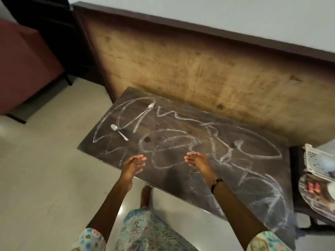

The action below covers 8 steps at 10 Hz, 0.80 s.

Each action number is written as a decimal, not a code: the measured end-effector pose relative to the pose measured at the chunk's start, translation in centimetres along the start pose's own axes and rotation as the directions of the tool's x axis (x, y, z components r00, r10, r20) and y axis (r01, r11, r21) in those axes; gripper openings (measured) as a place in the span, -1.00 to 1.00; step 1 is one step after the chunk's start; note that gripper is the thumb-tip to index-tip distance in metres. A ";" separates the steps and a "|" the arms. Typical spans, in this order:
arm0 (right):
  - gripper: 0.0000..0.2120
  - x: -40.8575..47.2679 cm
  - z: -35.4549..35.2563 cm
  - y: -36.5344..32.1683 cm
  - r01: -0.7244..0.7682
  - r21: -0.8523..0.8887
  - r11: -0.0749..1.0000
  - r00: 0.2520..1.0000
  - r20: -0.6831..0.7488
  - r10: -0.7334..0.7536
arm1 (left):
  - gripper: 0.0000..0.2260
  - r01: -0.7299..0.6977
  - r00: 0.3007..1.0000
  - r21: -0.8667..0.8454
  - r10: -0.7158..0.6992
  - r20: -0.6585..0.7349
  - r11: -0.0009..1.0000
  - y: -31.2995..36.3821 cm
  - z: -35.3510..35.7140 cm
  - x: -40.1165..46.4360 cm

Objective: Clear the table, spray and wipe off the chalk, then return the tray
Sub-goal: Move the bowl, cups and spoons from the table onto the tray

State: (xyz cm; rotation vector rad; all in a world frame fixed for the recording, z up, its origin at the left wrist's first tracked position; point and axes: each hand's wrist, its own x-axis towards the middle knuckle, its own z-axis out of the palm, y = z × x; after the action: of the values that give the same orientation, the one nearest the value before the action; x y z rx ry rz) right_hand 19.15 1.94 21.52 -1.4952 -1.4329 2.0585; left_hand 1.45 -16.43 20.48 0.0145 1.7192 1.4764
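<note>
A low, dark brown wooden desk (181, 124) stands on a pale tiled floor (45, 169), its far edge just beside a large worn plywood panel (181, 69) that leans against the white wall. White chalk scribbles (213, 154) — loops, zigzags and long curved lines — cover nearly the whole desk top. Two shiny metal spoons lie on the far left part of the desk: one spoon (118, 131) near the left edge with its bowl pointing left, the other spoon (149, 107) farther back, its bowl near the far edge. Both bare hands hover above the near part of the desk, holding nothing. The left hand (133, 166) has its fingers straight and pressed together, pointing away from the person; the right hand (198, 162) likewise has straight fingers held together, pointing toward the left, with a dark band (216, 184) on its wrist. To the right of the desk, on a dark stand at the frame edge, rests a round silvery tray (308, 200) carrying blurred items, with a white perforated plastic basket (319, 160) above it. A dark red seat (23, 69) sits at the far left, and a bare foot (146, 195) shows under a patterned garment.
</note>
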 end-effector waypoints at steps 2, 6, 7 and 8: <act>-0.84 11.2 12.6 -1.6 -0.133 -0.127 0.983 0.987 0.071 0.143 | -0.87 0.122 0.981 -0.057 -0.130 -0.145 0.991 2.1 -7.1 11.2; -0.74 27.1 27.4 2.3 -0.413 -0.217 0.884 0.890 0.108 0.442 | -0.80 0.320 0.843 0.082 -0.244 -0.480 0.944 1.4 -14.2 37.2; -0.72 30.2 28.1 2.4 -0.409 -0.247 0.879 0.896 0.074 0.438 | -0.59 0.346 0.825 0.257 -0.162 -0.541 0.903 2.6 -14.2 39.9; -0.72 33.3 28.4 2.1 -0.383 -0.266 0.885 0.910 0.057 0.411 | -0.53 0.354 0.849 0.496 -0.050 -0.526 0.793 3.5 -14.2 42.2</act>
State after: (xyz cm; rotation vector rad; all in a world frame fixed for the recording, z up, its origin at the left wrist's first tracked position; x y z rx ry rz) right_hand -18.70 6.38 -0.10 -1.9447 -1.5837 2.2915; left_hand -35.71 -5.37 -1.76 -0.2442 2.4504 0.7662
